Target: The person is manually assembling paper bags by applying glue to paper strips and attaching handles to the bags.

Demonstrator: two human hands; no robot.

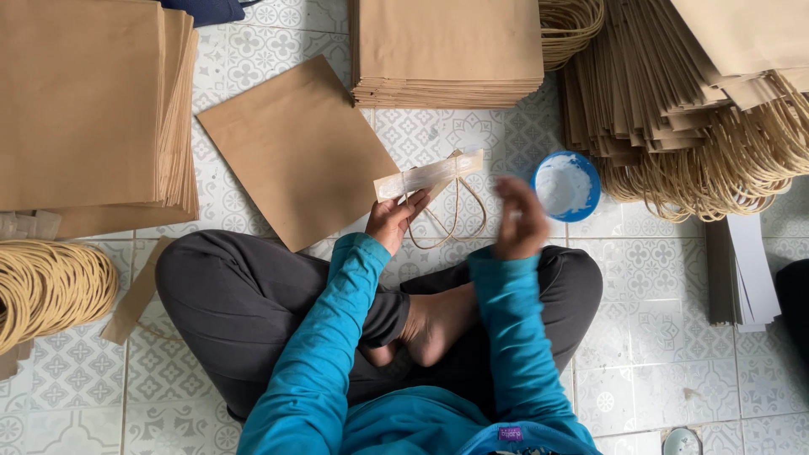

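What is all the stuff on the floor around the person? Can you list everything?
Flat brown paper bag stacks: several, tan; far left, top middle, top right with handles.
Single flat brown paper bag: one, tan, on the tiles ahead of the left knee.
Paper strip with a looped twine handle: one, pale tan, pinched in the left hand.
Round blue dish of white paste: one, on the floor just right of the right hand.
Coil of twine handles: one bundle, straw colour, left edge.
Grey card sheets: a small stack, right edge.
Patterned floor tiles: white and grey, under everything.
Left hand: holds the strip.
Right hand: raised, blurred, empty as far as shows.
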